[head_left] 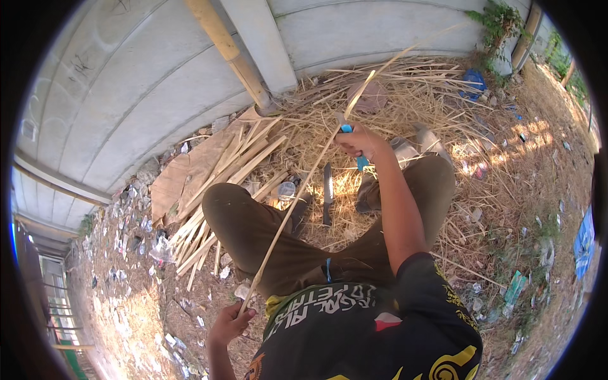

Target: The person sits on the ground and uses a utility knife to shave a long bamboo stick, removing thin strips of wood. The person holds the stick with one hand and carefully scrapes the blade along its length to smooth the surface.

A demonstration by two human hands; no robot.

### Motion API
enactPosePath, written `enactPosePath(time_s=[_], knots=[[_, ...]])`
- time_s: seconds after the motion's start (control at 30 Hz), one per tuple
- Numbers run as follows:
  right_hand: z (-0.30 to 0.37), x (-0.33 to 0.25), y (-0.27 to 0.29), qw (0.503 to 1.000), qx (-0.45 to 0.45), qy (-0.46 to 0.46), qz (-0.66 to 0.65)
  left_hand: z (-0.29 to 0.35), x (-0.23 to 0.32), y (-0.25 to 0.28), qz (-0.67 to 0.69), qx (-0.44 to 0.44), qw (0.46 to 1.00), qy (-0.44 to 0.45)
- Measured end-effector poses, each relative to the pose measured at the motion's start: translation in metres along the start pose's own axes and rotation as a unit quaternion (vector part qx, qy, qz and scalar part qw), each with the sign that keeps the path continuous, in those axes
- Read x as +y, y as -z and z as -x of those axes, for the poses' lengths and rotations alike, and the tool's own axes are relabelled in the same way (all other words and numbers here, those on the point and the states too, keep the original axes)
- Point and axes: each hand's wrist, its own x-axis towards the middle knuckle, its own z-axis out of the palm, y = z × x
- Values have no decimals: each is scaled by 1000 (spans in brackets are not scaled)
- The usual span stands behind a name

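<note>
A long, thin bamboo strip [292, 204] slants from beside my waist up past my knees to the far side. My left hand [231, 324] is closed around its near end, low on the left. My right hand [364, 143] grips a blue-handled tool [361, 163] with a grey metal head, which meets the strip beyond my knees. The tool's exact kind is hard to make out under the fingers. Beyond the tool, a paler sliver [361, 92] stands up along the strip. Between my feet a knife [328, 193] with a dark handle lies on the ground.
Split bamboo strips [237, 158] are stacked by my left knee on a brown sheet [170, 183]. Shavings and more strips [405, 79] cover the ground ahead. A concrete wall [158, 69] and bamboo pole [228, 50] stand beyond. Litter is scattered on both sides.
</note>
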Motion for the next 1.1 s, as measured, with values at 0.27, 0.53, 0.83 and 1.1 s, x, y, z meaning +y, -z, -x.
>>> enactPosePath(time_s=[0.27,0.53,0.83,1.1], knots=[[0,-1,-22,936,239,206,156,-45,-19,-27,-130,121,968,-176],[6,-13,-39,906,344,230,86,-67,-33,-70,-164,232,920,-271],[11,-29,-66,909,318,259,79,-82,-40,-81,-338,392,807,-285],[-4,-22,-47,885,327,329,33,-87,-45,-87,-309,416,796,-313]])
